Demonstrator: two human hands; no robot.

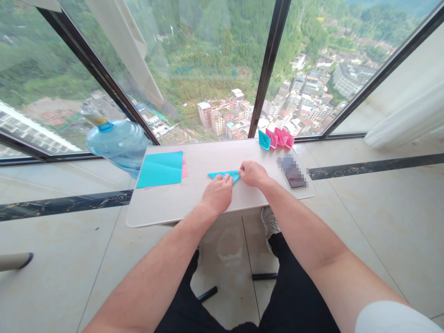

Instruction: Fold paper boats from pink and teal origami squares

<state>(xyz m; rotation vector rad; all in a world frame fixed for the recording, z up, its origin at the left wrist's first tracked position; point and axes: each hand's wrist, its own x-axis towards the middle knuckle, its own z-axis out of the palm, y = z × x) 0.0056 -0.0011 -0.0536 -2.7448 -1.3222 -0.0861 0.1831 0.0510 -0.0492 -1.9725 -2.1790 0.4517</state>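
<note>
A person's left hand [218,193] rests on a folded blue paper triangle [236,176] on a pale worktop [173,203]; the right hand [253,174] pinches its right corner. At left, a blue sheet [159,169] overlaps pink paper [185,172]; at right, 4 folded paper boats [271,138], 1 blue and 3 pink, stand beyond a smartphone [293,171].

Tall windows [208,55] in dark frames [268,69] stretch from 10 to 2 o'clock, letting in daylight. Beyond them, a green hillside [215,27] rises at 12 and clustered buildings [308,90] spread at 2. A pale, round-cornered surface [166,208] stands against the glass. White curtain fabric [409,113] hangs between 2 and 3. Glossy cream floor tiles [388,226] carry a dark marbled strip [65,205], seen at 3 and toward 8. A beige leg [14,262] juts in at 8.
</note>
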